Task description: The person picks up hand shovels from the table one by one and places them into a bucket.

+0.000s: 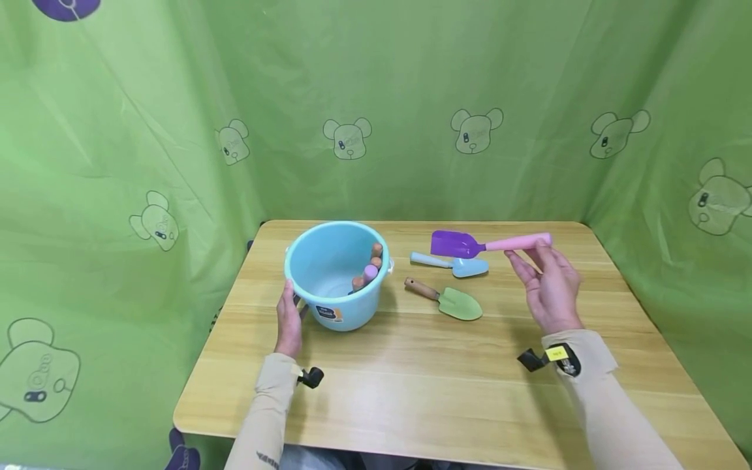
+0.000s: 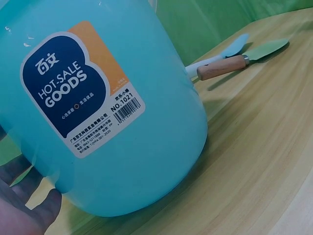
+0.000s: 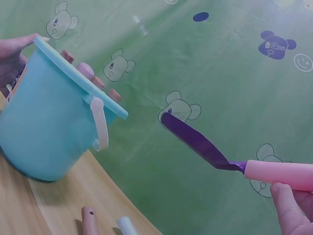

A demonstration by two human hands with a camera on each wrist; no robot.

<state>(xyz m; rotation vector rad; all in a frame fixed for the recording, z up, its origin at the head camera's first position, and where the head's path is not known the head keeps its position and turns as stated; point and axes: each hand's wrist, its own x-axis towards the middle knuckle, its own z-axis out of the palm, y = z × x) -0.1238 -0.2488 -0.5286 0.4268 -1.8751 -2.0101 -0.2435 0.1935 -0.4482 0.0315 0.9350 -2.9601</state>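
- The glossy purple scoop-shaped shovel with a pink cylindrical handle (image 1: 455,245) is in the air over the right part of the pale wood-grain table (image 1: 411,385).
- The right hand (image 1: 554,290) pinches it near the handle's end between thumb and fingers.
- Its long axis runs roughly crosswise, the blade leading leftward from the fingers, towards the light-blue round plastic bucket (image 1: 351,313).
- Blade and bucket rim are apart; the bucket stands upright to the left.
- The left hand (image 1: 288,326) is the nearer one to the bucket, resting against its left side, thumb and fingers spread rather than wrapped round it.
- Several brown handles and one lilac handle (image 1: 370,273) lean against the bucket's right inner wall.
- The light-blue trowel (image 1: 469,267) and the green-bladed trowel with a brown wooden handle (image 1: 460,304) lie between the bucket and right hand, handles pointing bucketward.
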